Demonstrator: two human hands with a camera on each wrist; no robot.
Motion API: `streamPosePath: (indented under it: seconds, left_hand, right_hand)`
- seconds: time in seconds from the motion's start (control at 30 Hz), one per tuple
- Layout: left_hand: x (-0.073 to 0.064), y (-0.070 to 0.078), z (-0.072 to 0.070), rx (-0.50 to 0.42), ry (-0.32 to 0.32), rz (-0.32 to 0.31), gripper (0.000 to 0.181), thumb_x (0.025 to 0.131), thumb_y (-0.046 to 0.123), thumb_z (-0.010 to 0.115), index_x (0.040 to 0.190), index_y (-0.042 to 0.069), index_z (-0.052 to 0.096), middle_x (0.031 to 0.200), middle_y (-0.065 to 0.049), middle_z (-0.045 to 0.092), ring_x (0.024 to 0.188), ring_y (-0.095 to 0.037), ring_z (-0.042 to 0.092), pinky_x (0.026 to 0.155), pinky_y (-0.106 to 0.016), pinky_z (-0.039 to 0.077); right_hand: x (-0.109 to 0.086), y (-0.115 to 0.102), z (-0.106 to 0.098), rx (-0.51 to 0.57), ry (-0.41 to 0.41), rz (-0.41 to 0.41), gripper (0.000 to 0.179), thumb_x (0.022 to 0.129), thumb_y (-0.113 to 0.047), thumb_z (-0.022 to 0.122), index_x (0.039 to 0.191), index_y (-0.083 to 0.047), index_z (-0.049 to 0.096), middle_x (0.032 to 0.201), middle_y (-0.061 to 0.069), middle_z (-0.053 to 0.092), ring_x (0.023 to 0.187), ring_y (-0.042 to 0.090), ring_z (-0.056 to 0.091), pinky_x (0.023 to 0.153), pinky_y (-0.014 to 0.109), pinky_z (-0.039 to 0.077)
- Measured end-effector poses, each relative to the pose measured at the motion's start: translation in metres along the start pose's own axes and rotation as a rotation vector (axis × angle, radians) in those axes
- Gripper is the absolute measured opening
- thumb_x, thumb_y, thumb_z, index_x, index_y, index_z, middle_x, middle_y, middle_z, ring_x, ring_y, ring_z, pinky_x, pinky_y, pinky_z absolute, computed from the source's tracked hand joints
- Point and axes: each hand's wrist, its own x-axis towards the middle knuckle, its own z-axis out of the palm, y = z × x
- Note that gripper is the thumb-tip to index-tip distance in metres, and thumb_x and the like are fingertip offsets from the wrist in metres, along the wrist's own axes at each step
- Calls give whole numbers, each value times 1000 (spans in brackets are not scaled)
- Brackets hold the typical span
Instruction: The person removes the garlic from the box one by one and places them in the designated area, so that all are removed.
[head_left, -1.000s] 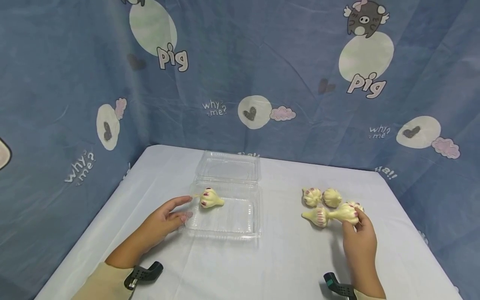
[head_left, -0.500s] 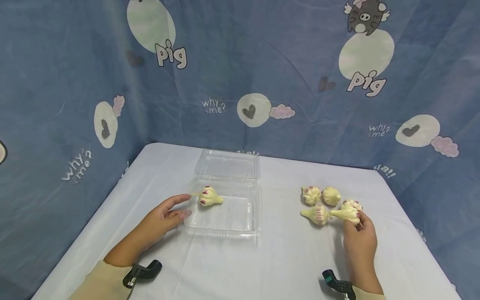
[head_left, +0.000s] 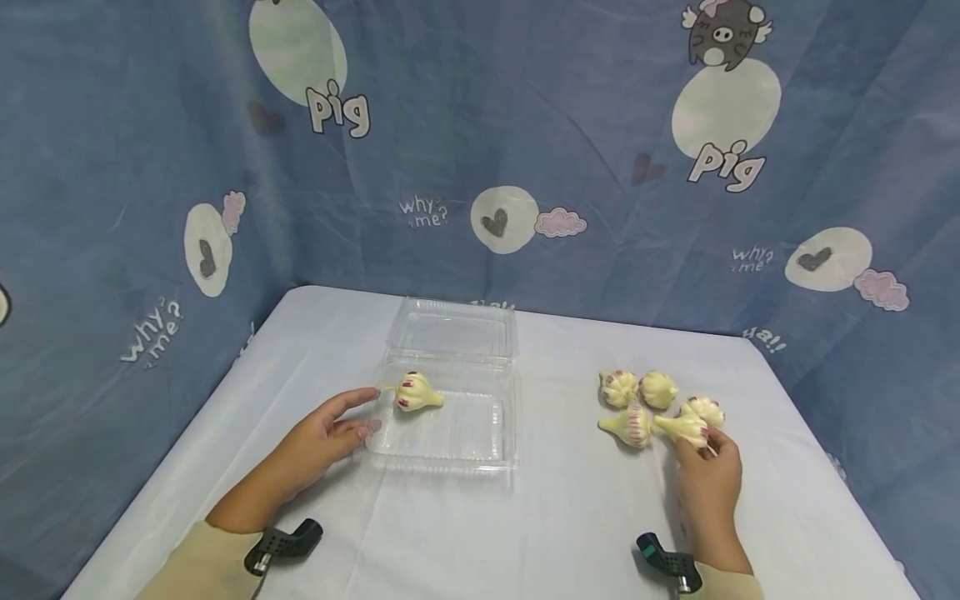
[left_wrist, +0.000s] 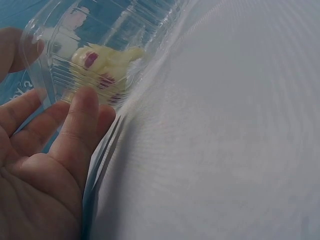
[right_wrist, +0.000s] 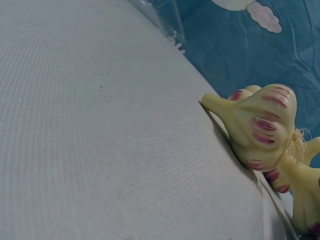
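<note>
In the head view, a clear plastic clamshell box (head_left: 465, 429) lies with its lid folded back, one garlic bulb (head_left: 416, 392) in its base. My left hand (head_left: 318, 435) is at the box's left side, fingers loosely extended; in the left wrist view its thumb (left_wrist: 80, 120) is against the clear wall. On the right, my right hand (head_left: 708, 483) pinches a garlic bulb (head_left: 682, 428) by its root end, stem pointing left. That hand is not visible in the right wrist view, where a purple-streaked garlic bulb (right_wrist: 262, 127) lies on the cloth.
Beside the held bulb lie several garlic bulbs: a striped bulb (head_left: 630, 427) on its side, two bulbs behind it including a pale bulb (head_left: 658, 390), and another bulb (head_left: 705, 409) behind my fingers. A blue printed curtain (head_left: 420, 150) borders the white table (head_left: 555, 517).
My right hand has shifted slightly toward me with the bulb, and more of the bulb behind it shows. My left hand keeps its place at the box. The head view has shifted slightly.
</note>
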Motion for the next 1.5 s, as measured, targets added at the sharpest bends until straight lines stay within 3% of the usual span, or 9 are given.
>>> streamPosePath:
  seconds: [0.2, 0.3, 0.4, 0.5, 0.83, 1.2, 1.3, 1.37, 1.5]
  left_hand:
    - [2, 0, -1, 1, -6, 16, 62, 104, 21, 68, 158, 8, 40, 167, -23, 33, 133, -21, 60, 93, -21, 54]
    - [2, 0, -1, 10, 0, 7, 62, 104, 23, 68, 158, 9, 41, 167, -21, 33, 130, -16, 61, 92, -21, 55]
    - [1, 0, -1, 9, 6, 6, 61, 104, 23, 68, 158, 9, 41, 166, -22, 34, 126, -7, 62, 91, -22, 55]
    - [1, 0, 0, 3, 5, 12, 61, 105, 21, 67, 158, 7, 41, 166, -23, 33, 124, -4, 62, 91, -22, 55]
    - [-1, 0, 1, 6, 10, 6, 62, 104, 22, 67, 158, 8, 40, 166, -23, 33, 136, -39, 56, 91, -23, 55]
    - [-2, 2, 1, -10, -5, 2, 62, 104, 22, 67, 159, 8, 40, 167, -22, 31, 140, -42, 52, 93, -22, 54]
    - [-2, 2, 0, -4, 1, -13, 62, 104, 23, 68, 159, 10, 40, 167, -21, 32, 140, -40, 52, 93, -22, 53]
    - [-3, 2, 0, -5, 1, -15, 62, 104, 23, 68, 159, 10, 40, 167, -21, 32, 141, -39, 52, 94, -21, 53]
    - [-3, 1, 0, -6, -2, 1, 62, 104, 23, 67, 159, 9, 40, 167, -21, 32, 139, -36, 54, 93, -21, 54]
  right_hand:
    - [2, 2, 5, -21, 3, -10, 68, 101, -16, 63, 159, 1, 32, 163, 22, 38, 143, 37, 46, 113, 49, 46]
    - [2, 3, 6, -43, -5, -27, 68, 100, -16, 67, 157, 2, 35, 160, 23, 40, 139, 36, 49, 104, 30, 53]
    - [2, 4, 7, -55, -23, -40, 68, 99, -16, 70, 155, 3, 37, 157, 25, 42, 135, 34, 50, 84, 10, 51]
    - [1, 5, 8, -55, -38, -58, 70, 97, -17, 73, 154, 4, 38, 153, 26, 43, 132, 33, 49, 72, 4, 46]
    - [-1, 5, 12, -132, -42, -57, 72, 97, -25, 75, 154, 1, 40, 149, 25, 41, 129, 36, 47, 71, 9, 48]
    - [-4, 1, 11, -75, -39, -47, 66, 98, -21, 72, 152, -1, 41, 155, 25, 36, 134, 37, 45, 74, 6, 48]
    - [-4, 2, 12, -72, -37, -48, 67, 98, -21, 72, 154, -2, 41, 157, 26, 34, 136, 38, 45, 85, 14, 52]
    - [-5, 1, 12, -75, -29, -46, 69, 99, -22, 72, 156, -3, 39, 157, 26, 33, 137, 39, 44, 97, 26, 54]
    - [-5, 0, 13, -63, -10, -57, 71, 99, -22, 73, 157, -3, 37, 156, 27, 33, 138, 39, 42, 111, 47, 48]
